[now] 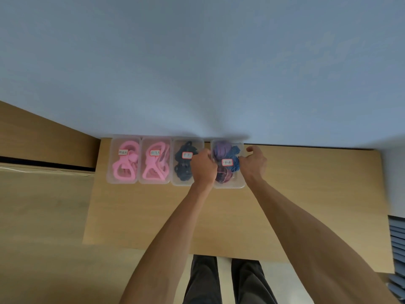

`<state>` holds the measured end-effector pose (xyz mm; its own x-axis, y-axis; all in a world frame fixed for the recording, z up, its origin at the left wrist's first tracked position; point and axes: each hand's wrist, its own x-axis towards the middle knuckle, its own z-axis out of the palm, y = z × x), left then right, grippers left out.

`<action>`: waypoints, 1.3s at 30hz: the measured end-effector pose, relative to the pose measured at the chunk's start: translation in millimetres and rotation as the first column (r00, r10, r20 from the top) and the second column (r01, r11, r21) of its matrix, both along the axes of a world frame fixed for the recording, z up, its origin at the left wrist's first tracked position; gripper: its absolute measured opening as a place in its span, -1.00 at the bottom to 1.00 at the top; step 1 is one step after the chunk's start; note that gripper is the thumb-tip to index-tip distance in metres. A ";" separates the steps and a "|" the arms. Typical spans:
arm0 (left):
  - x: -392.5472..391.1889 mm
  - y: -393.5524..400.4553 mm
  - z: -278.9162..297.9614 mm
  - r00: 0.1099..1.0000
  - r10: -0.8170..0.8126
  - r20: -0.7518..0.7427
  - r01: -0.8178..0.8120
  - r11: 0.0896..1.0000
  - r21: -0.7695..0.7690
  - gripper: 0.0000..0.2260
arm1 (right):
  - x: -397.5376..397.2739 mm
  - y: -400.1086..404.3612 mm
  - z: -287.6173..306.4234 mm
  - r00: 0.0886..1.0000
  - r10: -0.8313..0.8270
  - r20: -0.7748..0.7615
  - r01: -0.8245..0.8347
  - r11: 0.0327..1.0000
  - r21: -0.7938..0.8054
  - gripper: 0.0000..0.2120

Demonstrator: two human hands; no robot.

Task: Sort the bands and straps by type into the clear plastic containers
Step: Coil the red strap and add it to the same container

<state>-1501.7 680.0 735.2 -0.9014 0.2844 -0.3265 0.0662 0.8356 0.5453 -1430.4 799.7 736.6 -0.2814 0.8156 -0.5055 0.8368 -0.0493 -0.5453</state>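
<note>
Four clear plastic containers with white labels stand in a row against the wall. The two on the left (123, 181) (154, 182) hold pink straps, the third (178, 183) holds dark bands. The rightmost container (229, 185) holds purple, blue and maroon bands and stands slightly apart. My left hand (203, 166) grips its left wall, fingers curled over the rim. My right hand (254, 162) is at its right wall, fingertips touching the rim and thumb raised.
The containers stand on a light wooden table (219, 216) pushed against a pale wall. A second wooden surface (43, 205) lies to the left. Blue slatted objects (397, 249) are at the right edge. My legs show below the table's near edge.
</note>
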 end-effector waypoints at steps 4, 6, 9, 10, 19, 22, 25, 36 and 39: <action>-2.7 3.9 3.1 0.994 -0.097 -0.045 0.097 0.995 0.010 -0.70 | -1.7 -0.3 -2.7 0.996 0.076 0.038 -0.076 0.997 0.011 -0.79; -3.9 4.6 6.1 0.992 -0.119 -0.044 0.119 0.993 0.009 -0.69 | -4.3 -5.6 -1.6 0.993 0.101 0.064 -0.103 0.994 0.030 -0.76; -0.7 0.8 8.5 0.991 -0.128 -0.028 0.129 0.991 0.026 -0.66 | -2.0 -13.6 0.3 0.991 0.123 0.059 -0.128 0.987 0.093 -0.79; 1.6 -0.9 9.0 0.990 -0.136 -0.026 0.137 0.990 0.028 -0.63 | 0.2 -15.5 0.6 0.990 0.130 0.055 -0.135 0.985 0.110 -0.79; 24.4 -10.5 3.6 0.996 -0.060 0.063 0.054 0.994 0.091 -0.81 | 15.8 -9.3 2.3 0.995 0.080 0.063 -0.082 0.996 0.021 -0.81; 25.6 -12.5 -1.4 0.997 -0.015 0.074 0.009 0.997 0.081 -0.89 | 14.9 -15.2 3.4 0.995 0.093 0.045 -0.095 0.995 0.042 -0.85; 24.0 -12.2 -7.1 0.996 0.005 0.087 -0.008 0.999 0.045 -0.88 | 14.7 -13.9 5.3 0.995 0.093 0.047 -0.094 0.995 0.017 -0.87; 29.0 -18.7 0.4 0.977 -0.205 0.059 0.208 0.977 -0.044 -0.39 | 33.7 -15.3 9.2 0.978 0.184 0.094 -0.185 0.983 -0.005 -0.49; 28.2 -22.2 0.0 0.954 -0.287 0.081 0.292 0.955 -0.055 -0.32 | 31.8 -17.6 6.1 0.938 0.310 0.153 -0.318 0.948 0.025 -0.43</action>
